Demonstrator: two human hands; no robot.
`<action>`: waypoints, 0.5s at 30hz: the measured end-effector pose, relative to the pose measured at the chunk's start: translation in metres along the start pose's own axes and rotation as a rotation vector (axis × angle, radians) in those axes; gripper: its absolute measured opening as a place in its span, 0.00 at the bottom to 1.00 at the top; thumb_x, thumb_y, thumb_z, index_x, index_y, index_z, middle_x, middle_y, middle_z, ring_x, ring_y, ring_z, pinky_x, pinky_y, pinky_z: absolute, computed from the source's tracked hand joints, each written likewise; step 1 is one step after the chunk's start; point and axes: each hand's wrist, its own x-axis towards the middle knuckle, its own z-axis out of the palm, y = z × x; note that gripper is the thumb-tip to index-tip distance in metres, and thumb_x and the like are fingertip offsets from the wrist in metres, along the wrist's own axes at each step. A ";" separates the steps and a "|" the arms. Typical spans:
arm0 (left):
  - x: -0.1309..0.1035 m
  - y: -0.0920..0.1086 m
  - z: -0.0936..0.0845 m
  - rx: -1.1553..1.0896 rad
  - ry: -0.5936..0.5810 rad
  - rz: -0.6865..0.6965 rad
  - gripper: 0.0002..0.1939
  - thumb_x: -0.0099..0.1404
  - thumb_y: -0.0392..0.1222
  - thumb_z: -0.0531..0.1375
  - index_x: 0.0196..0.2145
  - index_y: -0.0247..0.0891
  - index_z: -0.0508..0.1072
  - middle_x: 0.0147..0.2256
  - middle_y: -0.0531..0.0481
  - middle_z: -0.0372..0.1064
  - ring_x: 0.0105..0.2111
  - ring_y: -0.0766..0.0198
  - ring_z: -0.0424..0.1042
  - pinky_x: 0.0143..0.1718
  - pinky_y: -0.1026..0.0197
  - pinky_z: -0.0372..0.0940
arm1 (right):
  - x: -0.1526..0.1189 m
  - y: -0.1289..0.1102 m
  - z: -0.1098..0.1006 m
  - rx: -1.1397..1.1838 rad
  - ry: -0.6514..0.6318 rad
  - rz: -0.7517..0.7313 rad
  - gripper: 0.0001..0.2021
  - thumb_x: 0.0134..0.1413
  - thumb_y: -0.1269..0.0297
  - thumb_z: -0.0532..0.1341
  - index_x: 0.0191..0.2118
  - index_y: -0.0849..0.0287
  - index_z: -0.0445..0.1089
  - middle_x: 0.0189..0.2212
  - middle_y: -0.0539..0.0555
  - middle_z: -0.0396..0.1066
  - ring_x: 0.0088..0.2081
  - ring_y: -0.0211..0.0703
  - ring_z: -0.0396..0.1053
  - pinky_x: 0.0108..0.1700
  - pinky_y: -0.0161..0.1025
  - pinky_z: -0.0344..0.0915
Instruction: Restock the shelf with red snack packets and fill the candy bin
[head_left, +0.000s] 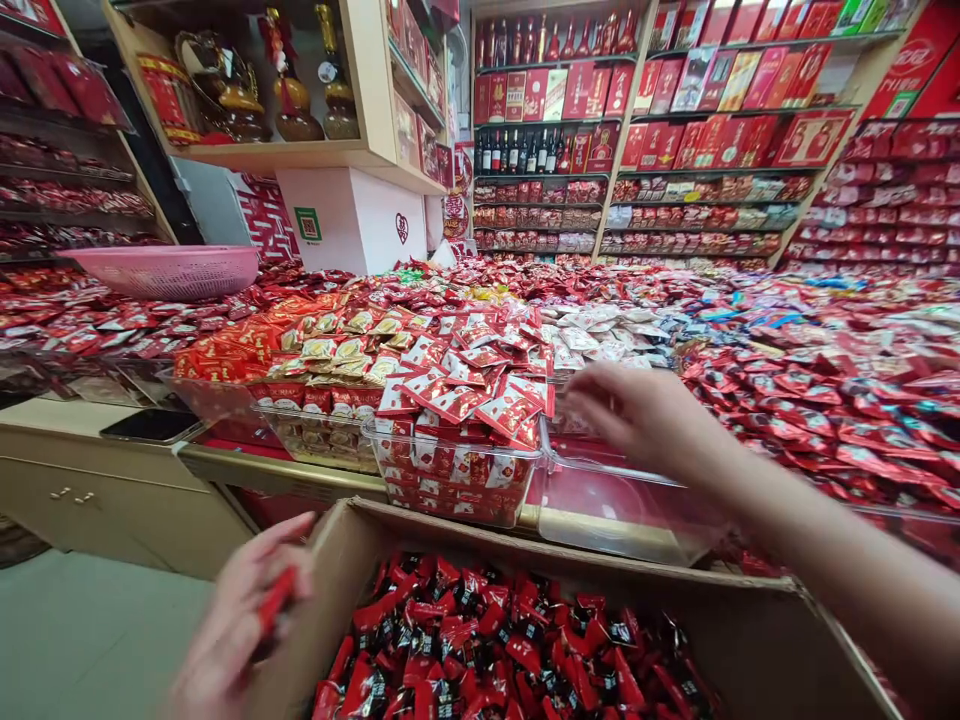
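My left hand (pixel 251 610) is beside the left wall of a cardboard box (pixel 577 550), its fingers closed around a small red-wrapped candy. Many red and black wrapped candies (pixel 487 640) lie loose inside the box. My right hand (pixel 637 415) reaches past the box, over a transparent plastic bin (pixel 615 505) at the counter's front. Motion smears its fingers, so I cannot tell whether they hold anything. Just left of that hand, a bin (pixel 457 475) is heaped with red and white packets (pixel 469 375).
Bins of gold packets (pixel 341 345) and orange-red packets (pixel 232 350) stand further left. A phone (pixel 152 425) lies on the cabinet top, and a pink basket (pixel 169 272) rests behind. Red packets (pixel 840 420) pile up at right. Shelves (pixel 637 130) of bottles and boxes line the back.
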 end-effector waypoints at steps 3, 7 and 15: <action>-0.011 0.047 0.060 -0.330 -0.413 -0.027 0.26 0.56 0.50 0.47 0.52 0.47 0.53 0.30 0.52 0.63 0.28 0.64 0.61 0.32 0.61 0.60 | -0.051 -0.041 0.015 0.562 -0.132 0.036 0.10 0.46 0.58 0.57 0.36 0.55 0.63 0.25 0.51 0.66 0.26 0.38 0.63 0.27 0.35 0.60; -0.019 0.079 0.128 -0.536 -0.633 0.090 0.29 0.54 0.36 0.53 0.53 0.49 0.51 0.33 0.53 0.61 0.34 0.67 0.62 0.40 0.63 0.58 | -0.084 -0.048 0.045 0.987 -0.160 0.263 0.11 0.44 0.57 0.59 0.32 0.58 0.62 0.24 0.48 0.64 0.25 0.34 0.62 0.27 0.32 0.60; -0.014 0.076 0.149 -0.568 -0.574 -0.100 0.14 0.49 0.37 0.61 0.36 0.35 0.66 0.30 0.50 0.65 0.27 0.71 0.65 0.31 0.68 0.62 | -0.097 -0.004 0.048 1.262 0.068 0.562 0.14 0.39 0.55 0.62 0.27 0.62 0.63 0.20 0.46 0.63 0.20 0.30 0.58 0.23 0.30 0.57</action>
